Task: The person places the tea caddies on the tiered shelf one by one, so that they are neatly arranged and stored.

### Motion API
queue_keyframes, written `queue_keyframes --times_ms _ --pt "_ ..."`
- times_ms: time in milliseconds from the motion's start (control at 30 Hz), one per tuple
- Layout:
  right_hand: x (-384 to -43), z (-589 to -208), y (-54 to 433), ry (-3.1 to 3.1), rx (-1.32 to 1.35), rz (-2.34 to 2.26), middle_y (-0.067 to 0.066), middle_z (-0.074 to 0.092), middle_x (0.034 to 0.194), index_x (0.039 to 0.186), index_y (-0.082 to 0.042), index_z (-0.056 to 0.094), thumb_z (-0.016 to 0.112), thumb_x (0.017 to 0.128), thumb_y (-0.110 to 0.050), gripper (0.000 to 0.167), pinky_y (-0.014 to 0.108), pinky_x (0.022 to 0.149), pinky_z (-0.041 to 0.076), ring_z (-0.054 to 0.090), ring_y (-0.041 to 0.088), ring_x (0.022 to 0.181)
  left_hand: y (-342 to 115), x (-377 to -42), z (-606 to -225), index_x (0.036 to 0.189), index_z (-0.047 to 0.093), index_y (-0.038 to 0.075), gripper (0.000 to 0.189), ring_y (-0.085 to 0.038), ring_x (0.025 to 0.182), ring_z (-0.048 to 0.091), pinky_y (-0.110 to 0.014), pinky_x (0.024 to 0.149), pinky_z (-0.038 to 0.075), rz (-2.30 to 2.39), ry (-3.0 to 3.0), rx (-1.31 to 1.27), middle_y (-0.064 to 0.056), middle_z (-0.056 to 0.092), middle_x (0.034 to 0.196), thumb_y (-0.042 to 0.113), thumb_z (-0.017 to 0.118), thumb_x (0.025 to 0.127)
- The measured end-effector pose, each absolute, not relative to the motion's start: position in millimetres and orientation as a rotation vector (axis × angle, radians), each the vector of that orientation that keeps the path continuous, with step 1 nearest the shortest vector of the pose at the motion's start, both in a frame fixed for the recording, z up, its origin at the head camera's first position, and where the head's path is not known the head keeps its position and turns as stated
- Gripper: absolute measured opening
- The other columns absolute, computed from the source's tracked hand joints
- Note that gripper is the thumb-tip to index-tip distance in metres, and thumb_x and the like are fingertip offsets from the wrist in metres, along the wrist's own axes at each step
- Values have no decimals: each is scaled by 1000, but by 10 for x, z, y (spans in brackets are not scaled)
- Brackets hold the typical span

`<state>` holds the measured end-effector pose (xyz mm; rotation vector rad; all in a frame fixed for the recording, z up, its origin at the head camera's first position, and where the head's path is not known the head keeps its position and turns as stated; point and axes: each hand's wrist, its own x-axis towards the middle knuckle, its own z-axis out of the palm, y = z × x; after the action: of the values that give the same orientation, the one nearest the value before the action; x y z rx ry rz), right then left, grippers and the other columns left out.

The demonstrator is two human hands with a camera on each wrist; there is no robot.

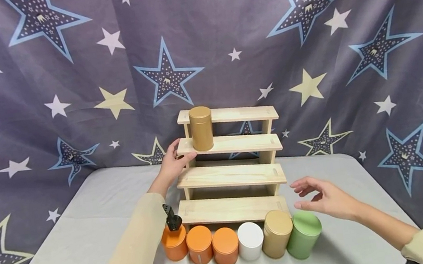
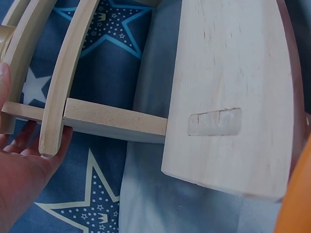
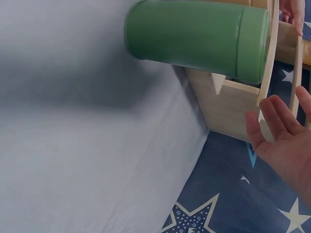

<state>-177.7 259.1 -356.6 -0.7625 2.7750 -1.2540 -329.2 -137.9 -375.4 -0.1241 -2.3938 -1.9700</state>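
Observation:
A four-tier wooden step shelf (image 1: 229, 175) stands before the curtain. My left hand (image 1: 171, 164) grips the left end of its second-highest board, thumb at the front edge and fingers around the end. Close to that thumb, a gold canister (image 1: 201, 129) stands upright on the same board. My right hand (image 1: 324, 198) is in the air beside the shelf's right side, fingers loosely bent with nothing in them. Nearest to it is a green canister (image 1: 305, 235), which the right wrist view also shows beside the shelf.
In a row before the shelf stand several orange canisters (image 1: 200, 244), a white canister (image 1: 250, 240), another gold canister (image 1: 277, 233) and the green one. A black wrist-camera mount (image 1: 172, 218) overlaps the leftmost orange canister. Behind the table (image 1: 68, 242) hangs a star-patterned curtain (image 1: 220, 22).

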Motion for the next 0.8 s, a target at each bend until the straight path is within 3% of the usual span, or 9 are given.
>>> queue_keyframes --times_ms 800 --pt "-1520 -3883 2774 2635 -819 -1288 14 60 109 121 -5 53 72 82 -15 45 25 65 52 57 1 91 -1368 -3291 -3726 151 13 18 87 -32 129 44 -46 107 37 -2018 -2392 -94 -19 39 145 23 70 85"
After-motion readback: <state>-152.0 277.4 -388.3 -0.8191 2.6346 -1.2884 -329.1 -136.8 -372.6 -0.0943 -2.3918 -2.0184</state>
